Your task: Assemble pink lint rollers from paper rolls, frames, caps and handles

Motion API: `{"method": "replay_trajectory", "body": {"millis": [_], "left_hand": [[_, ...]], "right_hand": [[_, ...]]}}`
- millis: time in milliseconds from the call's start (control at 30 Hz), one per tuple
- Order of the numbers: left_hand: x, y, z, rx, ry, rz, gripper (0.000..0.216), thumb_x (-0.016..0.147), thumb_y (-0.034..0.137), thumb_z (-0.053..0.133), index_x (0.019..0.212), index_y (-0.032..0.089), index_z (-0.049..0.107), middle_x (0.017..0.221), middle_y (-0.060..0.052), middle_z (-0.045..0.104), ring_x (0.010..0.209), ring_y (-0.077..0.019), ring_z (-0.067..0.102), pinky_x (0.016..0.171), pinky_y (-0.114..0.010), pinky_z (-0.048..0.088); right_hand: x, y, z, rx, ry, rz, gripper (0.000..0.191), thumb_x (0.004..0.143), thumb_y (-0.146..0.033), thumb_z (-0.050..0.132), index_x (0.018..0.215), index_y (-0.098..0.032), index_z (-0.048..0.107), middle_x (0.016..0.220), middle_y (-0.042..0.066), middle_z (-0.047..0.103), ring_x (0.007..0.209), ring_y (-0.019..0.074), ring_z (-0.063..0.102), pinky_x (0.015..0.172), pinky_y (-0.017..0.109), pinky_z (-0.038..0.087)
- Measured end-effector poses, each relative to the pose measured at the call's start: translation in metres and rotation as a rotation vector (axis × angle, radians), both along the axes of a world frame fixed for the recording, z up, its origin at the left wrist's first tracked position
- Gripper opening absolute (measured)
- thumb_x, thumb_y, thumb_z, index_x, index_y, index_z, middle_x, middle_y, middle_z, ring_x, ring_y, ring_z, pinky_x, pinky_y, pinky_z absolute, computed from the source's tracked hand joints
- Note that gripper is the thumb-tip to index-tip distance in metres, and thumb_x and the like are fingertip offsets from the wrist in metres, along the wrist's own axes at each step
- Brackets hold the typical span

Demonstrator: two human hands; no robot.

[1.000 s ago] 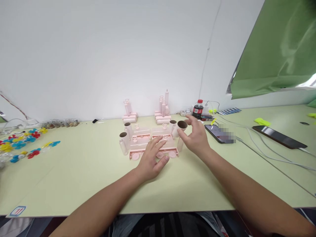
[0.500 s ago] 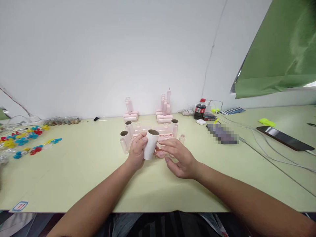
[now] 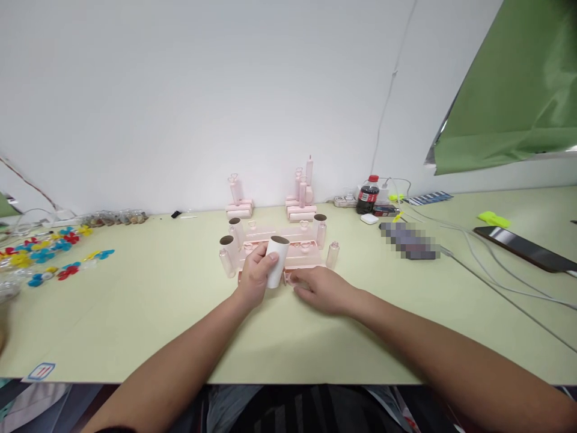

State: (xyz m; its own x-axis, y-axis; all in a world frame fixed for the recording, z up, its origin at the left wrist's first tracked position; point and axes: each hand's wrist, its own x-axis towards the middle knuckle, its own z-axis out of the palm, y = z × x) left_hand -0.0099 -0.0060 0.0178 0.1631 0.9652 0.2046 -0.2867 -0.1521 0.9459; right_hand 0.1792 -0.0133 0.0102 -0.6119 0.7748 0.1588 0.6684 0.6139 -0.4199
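My left hand (image 3: 255, 278) is wrapped round a white cardboard tube (image 3: 276, 264), which stands nearly upright with its open brown end up. Just right of it, my right hand (image 3: 322, 290) is low over the table, its fingers and thumb closing on a small pink plastic piece (image 3: 289, 278). Those fingertips partly hide the piece. Behind both hands lie long pink plastic trays (image 3: 306, 257) with heart-shaped handles. More cardboard tubes (image 3: 226, 240) and clear pink cylinders (image 3: 332, 255) stand on either side of the trays.
Pink assemblies (image 3: 302, 207) stand by the wall. To the right are a cola bottle (image 3: 368, 197), a white case (image 3: 369, 219), a blurred-out object (image 3: 408, 240), a phone (image 3: 525, 248) and cables. Colourful plastic pieces (image 3: 42, 255) and bagged items (image 3: 115, 218) lie on the left.
My right hand has lowered and moved slightly left to the small pink piece, its fingers drawing together. My left hand still grips the tube, its thumb now across the front.
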Motion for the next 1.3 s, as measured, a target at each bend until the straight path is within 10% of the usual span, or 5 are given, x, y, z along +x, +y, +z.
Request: {"method": "replay_trajectory", "body": {"millis": [467, 667, 933, 1300], "left_hand": [[0.001, -0.002, -0.006, 0.217, 0.225, 0.116, 0.039, 0.080, 0.050, 0.062, 0.098, 0.015, 0.061, 0.078, -0.002, 0.058, 0.066, -0.0147, 0.051, 0.059, -0.026, 0.041], [0.003, -0.007, -0.003, 0.318, 0.284, 0.115, 0.040, 0.080, 0.052, 0.062, 0.097, 0.016, 0.063, 0.082, -0.004, 0.060, 0.072, -0.0165, 0.052, 0.064, -0.028, 0.043], [0.003, -0.008, -0.007, 0.331, 0.276, 0.088, 0.043, 0.080, 0.055, 0.062, 0.099, 0.016, 0.062, 0.082, -0.004, 0.060, 0.068, -0.0154, 0.052, 0.061, -0.027, 0.042], [0.003, -0.013, -0.002, 0.377, 0.308, 0.160, 0.042, 0.081, 0.054, 0.061, 0.099, 0.017, 0.061, 0.087, -0.005, 0.061, 0.077, -0.0187, 0.055, 0.070, -0.030, 0.045]], "right_hand": [[-0.005, -0.006, 0.000, -0.008, -0.200, 0.019, 0.010, 0.084, -0.019, 0.052, 0.087, -0.017, 0.062, 0.094, 0.007, 0.061, 0.080, 0.0198, 0.058, 0.063, 0.028, 0.034], [-0.003, -0.007, -0.001, -0.045, -0.120, 0.043, 0.033, 0.083, -0.018, 0.054, 0.115, -0.019, 0.058, 0.108, 0.009, 0.060, 0.091, 0.0221, 0.059, 0.071, 0.029, 0.038], [-0.001, -0.009, 0.002, -0.091, -0.205, 0.033, 0.003, 0.078, -0.017, 0.054, 0.077, -0.017, 0.057, 0.086, 0.006, 0.054, 0.069, 0.0158, 0.052, 0.058, 0.026, 0.031], [-0.005, -0.014, 0.006, -0.008, -0.011, 0.051, 0.009, 0.073, -0.016, 0.053, 0.077, -0.020, 0.046, 0.079, 0.003, 0.055, 0.070, 0.0164, 0.049, 0.060, 0.026, 0.033]]}}
